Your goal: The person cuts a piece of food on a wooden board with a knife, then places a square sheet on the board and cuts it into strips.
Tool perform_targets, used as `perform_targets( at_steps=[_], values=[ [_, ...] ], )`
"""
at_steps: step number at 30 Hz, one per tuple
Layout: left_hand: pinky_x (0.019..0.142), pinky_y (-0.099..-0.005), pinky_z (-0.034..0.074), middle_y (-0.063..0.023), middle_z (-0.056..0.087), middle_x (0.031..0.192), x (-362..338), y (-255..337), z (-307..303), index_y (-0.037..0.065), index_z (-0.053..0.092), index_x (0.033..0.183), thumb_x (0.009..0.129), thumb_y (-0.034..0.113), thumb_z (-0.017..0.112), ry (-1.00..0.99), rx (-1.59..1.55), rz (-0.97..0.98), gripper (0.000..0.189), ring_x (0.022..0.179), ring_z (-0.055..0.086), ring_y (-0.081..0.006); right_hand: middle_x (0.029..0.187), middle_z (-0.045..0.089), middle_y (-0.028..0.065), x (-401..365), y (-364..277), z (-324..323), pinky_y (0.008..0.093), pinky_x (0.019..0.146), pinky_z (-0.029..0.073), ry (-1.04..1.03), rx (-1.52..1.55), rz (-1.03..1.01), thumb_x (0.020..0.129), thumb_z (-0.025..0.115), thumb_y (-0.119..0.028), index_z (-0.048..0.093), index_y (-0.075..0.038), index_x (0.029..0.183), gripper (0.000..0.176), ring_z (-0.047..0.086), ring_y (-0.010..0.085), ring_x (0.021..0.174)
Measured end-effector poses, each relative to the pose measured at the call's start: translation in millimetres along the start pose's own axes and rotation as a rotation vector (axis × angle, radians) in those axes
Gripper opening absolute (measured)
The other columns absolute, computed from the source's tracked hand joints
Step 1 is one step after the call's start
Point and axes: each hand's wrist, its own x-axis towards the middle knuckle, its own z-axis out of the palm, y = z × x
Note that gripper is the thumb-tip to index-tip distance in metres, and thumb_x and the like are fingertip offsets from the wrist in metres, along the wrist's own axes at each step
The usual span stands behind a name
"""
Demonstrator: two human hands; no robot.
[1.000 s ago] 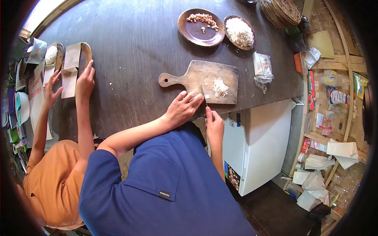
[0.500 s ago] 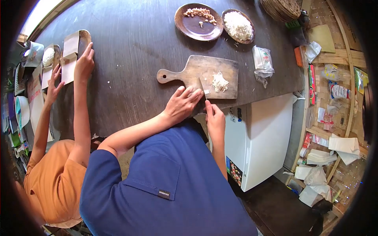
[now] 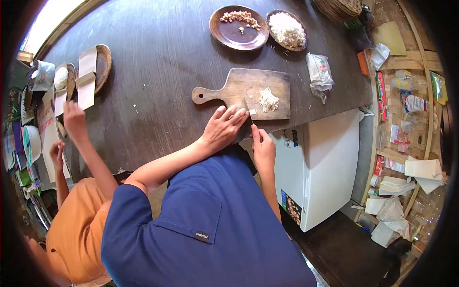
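My right hand (image 3: 263, 144) grips the handle of a knife (image 3: 247, 105), whose thin blade stands across the front part of a wooden cutting board (image 3: 229, 86). Closed and bent over the board, the fingers of my left hand (image 3: 223, 126) are right beside the blade; what lies under them is hidden. A small white food piece (image 3: 253, 112) shows by the blade. To its right on the board is a pile of pale thin shreds (image 3: 268, 100).
Behind the board stand a brown plate (image 3: 222, 36) with brown bits and a bowl of white shreds (image 3: 287, 29). A plastic packet (image 3: 319, 71) lies right. At left, a co-worker's hand (image 3: 75, 119) is near paper-lined wooden trays (image 3: 103, 69). A white freezer (image 3: 330, 167) stands below the table.
The co-worker's hands have drawn back from the trays toward the body. My hands stay at the same place on the board, and the view has shifted slightly.
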Motion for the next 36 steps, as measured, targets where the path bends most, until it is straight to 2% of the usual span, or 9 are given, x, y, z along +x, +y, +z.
perform_targets(
  at_steps=[1,23,26,28,36],
  values=[
    [0.108,-0.0405,0.039,0.0008,0.061,0.138,0,0,1,0.01,0.07,0.134,0.09,0.021,0.065,0.012,-0.007,0.004,0.046,0.129,0.054,-0.0196,0.089,0.074,0.0244,1,-5,-3,0.0536,0.078,0.053,-0.049,-0.009,0.048,0.106,0.054,-0.063,0.075,-0.008,0.107,0.059,0.07,0.0488,0.09],
    [0.108,-0.0408,0.038,0.0024,0.062,0.139,-4,1,0,0.011,0.071,0.136,0.09,0.021,0.065,-0.002,0.027,0.01,0.047,0.13,0.053,-0.02,0.085,0.073,0.0246,5,-12,-6,0.0533,0.076,0.052,-0.064,0.005,0.018,0.107,0.052,-0.064,0.075,-0.007,0.103,0.061,0.071,0.0481,0.089],
    [0.108,-0.0404,0.038,0.003,0.063,0.138,-3,2,4,0.012,0.071,0.135,0.091,0.022,0.064,0.016,0.045,0.007,0.046,0.129,0.054,-0.0198,0.086,0.073,0.0247,6,-14,-9,0.0539,0.077,0.053,-0.065,-0.018,-0.011,0.107,0.052,-0.064,0.075,-0.007,0.103,0.061,0.071,0.0483,0.089],
    [0.108,-0.04,0.038,0.0032,0.063,0.138,-3,-1,1,0.013,0.072,0.134,0.092,0.022,0.064,0.012,0.042,0.007,0.044,0.128,0.054,-0.0198,0.088,0.073,0.0254,0,-9,-8,0.054,0.078,0.053,-0.078,-0.044,0.061,0.107,0.053,-0.064,0.075,-0.007,0.104,0.061,0.07,0.0494,0.091],
    [0.109,-0.0409,0.037,0.0034,0.063,0.14,-4,1,2,0.013,0.072,0.134,0.093,0.023,0.064,0.01,0.024,0.005,0.044,0.129,0.054,-0.0199,0.091,0.074,0.0265,7,-18,-7,0.0556,0.079,0.053,-0.068,-0.01,0.019,0.106,0.053,-0.064,0.076,-0.008,0.106,0.061,0.07,0.0507,0.093]
  ],
)
